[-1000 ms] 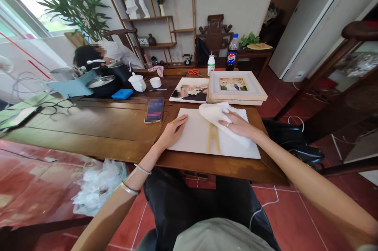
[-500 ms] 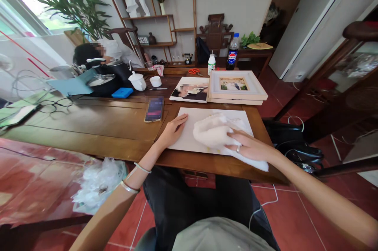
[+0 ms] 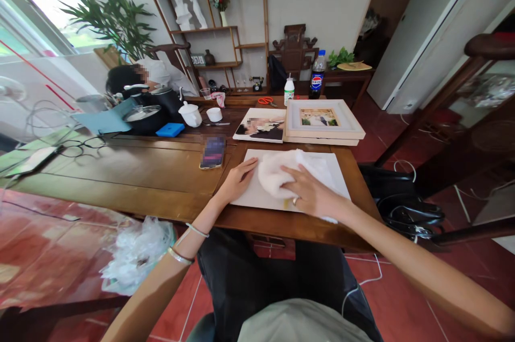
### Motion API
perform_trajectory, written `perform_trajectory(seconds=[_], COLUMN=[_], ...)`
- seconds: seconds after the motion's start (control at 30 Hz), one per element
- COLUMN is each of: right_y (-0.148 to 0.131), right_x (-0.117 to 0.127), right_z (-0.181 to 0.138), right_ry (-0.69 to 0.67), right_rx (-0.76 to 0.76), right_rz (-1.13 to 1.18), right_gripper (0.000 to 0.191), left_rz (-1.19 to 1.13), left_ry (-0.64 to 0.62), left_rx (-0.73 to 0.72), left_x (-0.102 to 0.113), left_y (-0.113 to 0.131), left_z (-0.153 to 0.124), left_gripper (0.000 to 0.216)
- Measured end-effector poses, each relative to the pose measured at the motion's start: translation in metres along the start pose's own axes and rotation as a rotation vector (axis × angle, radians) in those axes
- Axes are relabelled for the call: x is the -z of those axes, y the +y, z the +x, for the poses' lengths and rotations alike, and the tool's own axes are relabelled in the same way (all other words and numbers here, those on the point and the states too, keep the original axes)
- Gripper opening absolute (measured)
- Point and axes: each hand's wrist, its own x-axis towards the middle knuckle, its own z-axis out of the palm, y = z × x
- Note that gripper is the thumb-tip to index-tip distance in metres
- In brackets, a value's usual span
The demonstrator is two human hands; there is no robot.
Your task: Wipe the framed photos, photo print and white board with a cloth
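White towel (image 3: 270,177) has shifted left with right hand (image 3: 311,192), lying beneath its spread fingers; left hand (image 3: 237,181), fingers extended, rests on white board's (image 3: 257,197) left edge.

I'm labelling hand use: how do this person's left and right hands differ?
The left hand rests at the left edge of the board; the right hand lies on the cloth. The right hand wears a ring; the left shows none. Bracelets sit behind the left hand, none behind the right. Both are ungloved, fingers over the board.
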Motion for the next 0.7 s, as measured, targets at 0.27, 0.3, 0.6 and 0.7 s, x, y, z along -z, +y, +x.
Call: perform_trajectory(seconds=[0.27, 0.3, 0.6, 0.7], right_y=[-0.021, -0.011, 0.016, -0.019], right_x=[0.007, 0.006, -0.009, -0.014], right_z=[-0.014, -0.008, 0.056, 0.044], right_ry=[-0.076, -0.06, 0.021, -0.001], right_rx=[0.104, 0.088, -0.184, -0.115], right_rz=[0.107, 0.111, -0.166, -0.217], right_gripper=[0.046, 0.047, 0.05, 0.045], left_rz=[0.014, 0.014, 0.005, -0.023], left_ry=[0.0, -0.002, 0.006, -0.018], left_rx=[-0.001, -0.005, -0.012, -0.022], left_x=[0.0, 0.0, 0.0, 0.002], left_y=[0.001, 0.001, -0.001, 0.001], left_z=[0.0, 0.0, 0.002, 0.002], left_gripper=[0.04, 0.04, 0.039, 0.037])
